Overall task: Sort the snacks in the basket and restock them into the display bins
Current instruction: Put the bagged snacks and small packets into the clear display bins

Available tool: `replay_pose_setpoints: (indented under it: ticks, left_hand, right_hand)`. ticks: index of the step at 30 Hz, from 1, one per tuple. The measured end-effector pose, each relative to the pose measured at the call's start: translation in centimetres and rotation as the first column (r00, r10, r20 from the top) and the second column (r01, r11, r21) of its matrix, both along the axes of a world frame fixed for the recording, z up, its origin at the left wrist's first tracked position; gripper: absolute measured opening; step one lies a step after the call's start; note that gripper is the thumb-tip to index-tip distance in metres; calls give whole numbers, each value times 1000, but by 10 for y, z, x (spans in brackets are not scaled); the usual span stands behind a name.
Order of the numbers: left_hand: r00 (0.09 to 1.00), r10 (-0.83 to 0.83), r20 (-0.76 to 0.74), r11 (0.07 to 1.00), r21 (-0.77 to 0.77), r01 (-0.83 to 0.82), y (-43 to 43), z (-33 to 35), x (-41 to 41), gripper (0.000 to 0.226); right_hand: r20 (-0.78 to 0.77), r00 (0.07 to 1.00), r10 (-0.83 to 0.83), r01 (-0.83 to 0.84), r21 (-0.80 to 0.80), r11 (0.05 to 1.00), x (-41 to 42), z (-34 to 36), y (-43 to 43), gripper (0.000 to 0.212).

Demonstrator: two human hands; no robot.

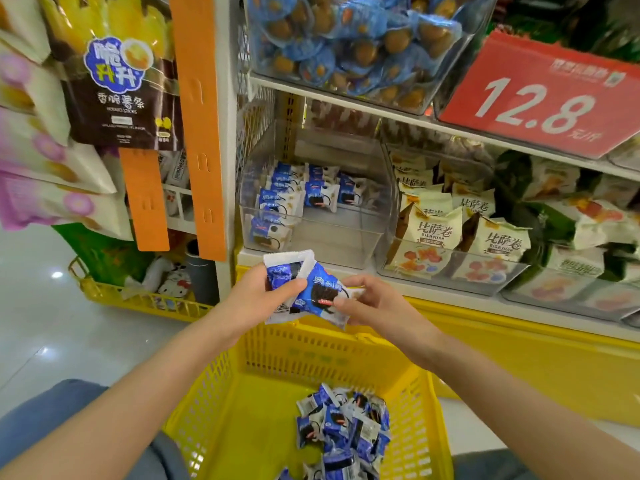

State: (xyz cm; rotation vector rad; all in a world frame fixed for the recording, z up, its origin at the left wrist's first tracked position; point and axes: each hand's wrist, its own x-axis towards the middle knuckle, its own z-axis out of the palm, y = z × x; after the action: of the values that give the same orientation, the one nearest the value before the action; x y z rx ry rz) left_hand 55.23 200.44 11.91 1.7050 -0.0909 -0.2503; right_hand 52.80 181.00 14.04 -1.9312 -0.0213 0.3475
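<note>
i'm holding a small bunch of blue-and-white cookie packets [306,289] between my two hands, just above the far rim of the yellow basket [256,403]. my left hand [254,297] is curled round the left end of the bunch, thumb on the front. my right hand [375,303] pinches the right edge of the front packet between thumb and fingertips.

below my wrists, in the right half of the basket, lies a loose heap of packets [343,434] of the same kind.

just beyond my hands, on the lowest shelf, stands a clear bin [332,233]. more of these cookies, the stocked packets [287,199], stand in rows along its left side and back.

right of my right hand, the next bin holds cream-wrapped rolls [446,233], and further right are green-and-white packs [561,216]. above my hands an upper bin is full of blue-wrapped round snacks [349,39], with a red price sign [540,95] reading 12.8 beside it.

left of my left hand hang orange strips [194,116] and a brown-and-yellow chip bag [114,84]. lower on that side a yellow wire rack [145,301] sits on the floor with a white plush toy [176,282] in it.
</note>
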Motion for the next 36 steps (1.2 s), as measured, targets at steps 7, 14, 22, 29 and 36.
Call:
replay_pose_setpoints:
  ticks: [7,14,22,29,36]
  left_hand:
    - [999,-32,26,999,16,32,7,6,23,41]
    - [951,293,-99,907,-287,-309,18,8,56,26]
    - [898,407,-169,813,-380,-441,40,10,83,20]
    - [903,397,-163,800,-420,-428,49,9,91,17]
    - [903,397,-164,793,-435,-427,50,12,93,17]
  right_hand:
    - [109,992,56,-37,-173,984,28,18,2,13]
    - [359,932,-48,109,-150,983,99,57,4,13]
    - [344,926,152,93,-600,795,204,36,43,32]
    - [291,883,368,-55,-714,698,229,14,74,26]
    - [257,889,380,-127,-658,742,241,3,77,31]
